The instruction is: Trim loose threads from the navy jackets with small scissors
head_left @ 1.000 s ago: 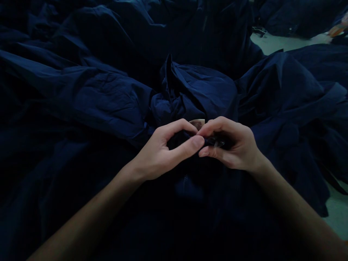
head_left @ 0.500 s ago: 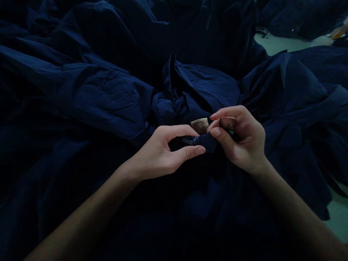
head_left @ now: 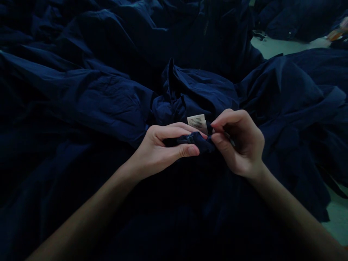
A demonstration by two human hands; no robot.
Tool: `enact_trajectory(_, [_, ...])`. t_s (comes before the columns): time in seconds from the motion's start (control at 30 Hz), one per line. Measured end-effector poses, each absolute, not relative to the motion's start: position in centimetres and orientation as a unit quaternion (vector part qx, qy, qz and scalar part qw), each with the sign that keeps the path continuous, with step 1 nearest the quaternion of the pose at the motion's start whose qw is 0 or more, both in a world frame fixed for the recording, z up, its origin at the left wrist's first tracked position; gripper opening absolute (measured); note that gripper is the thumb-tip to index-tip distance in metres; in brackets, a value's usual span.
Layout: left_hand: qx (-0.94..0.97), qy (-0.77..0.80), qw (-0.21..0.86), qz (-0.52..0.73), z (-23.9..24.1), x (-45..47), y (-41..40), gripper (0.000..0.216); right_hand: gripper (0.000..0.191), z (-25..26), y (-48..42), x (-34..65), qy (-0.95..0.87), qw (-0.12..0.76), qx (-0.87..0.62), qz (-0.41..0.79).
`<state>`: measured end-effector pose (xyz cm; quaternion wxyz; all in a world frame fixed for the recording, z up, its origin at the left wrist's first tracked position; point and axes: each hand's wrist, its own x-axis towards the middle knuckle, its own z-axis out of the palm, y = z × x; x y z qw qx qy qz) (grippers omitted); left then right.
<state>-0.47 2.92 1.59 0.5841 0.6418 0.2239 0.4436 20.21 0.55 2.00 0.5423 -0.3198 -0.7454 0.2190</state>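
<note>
A dark navy garment (head_left: 195, 81) lies crumpled before me, its shape too dim to make out fully. My left hand (head_left: 165, 150) is closed on a bunched fold of it, the fold (head_left: 197, 140) showing between thumb and fingers. A white printed label (head_left: 197, 122) stands up just behind that fold. My right hand (head_left: 239, 141) pinches the fabric to the right of the label between thumb and fingertips. Something dark and small shows inside the right palm, too hidden to name.
More navy cloth (head_left: 95, 98) spreads on both sides and toward the back. A pale surface (head_left: 277, 47) shows at the upper right, with another dark pile of cloth (head_left: 296, 20) beyond it. Part of another person's hand (head_left: 337, 33) is blurred at the right edge.
The right hand's fingers have closed in toward the fold, and the dark object in its palm is now mostly hidden. The label stands more upright, and the fold has turned in the left hand.
</note>
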Motion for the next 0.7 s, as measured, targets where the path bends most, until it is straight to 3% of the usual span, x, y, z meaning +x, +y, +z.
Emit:
enact_trajectory(0.23, [0.634, 0.262, 0.556, 0.469, 1.51, -0.26, 2.82, 0.022, 0.022, 2.52, 0.11, 20.52, -0.809, 0.500, -0.287, 0.114])
enact_trajectory(0.4, [0.636, 0.269, 0.538, 0.482, 1.27, -0.18, 2.68, 0.021, 0.015, 2.27, 0.10, 20.44, -0.824, 0.497, -0.272, 0.002])
enact_trajectory(0.7, [0.660, 0.278, 0.523, 0.462, 1.51, -0.20, 2.58, 0.017, 0.008, 1.88, -0.13, 20.43, -0.844, 0.430, -0.317, -0.039])
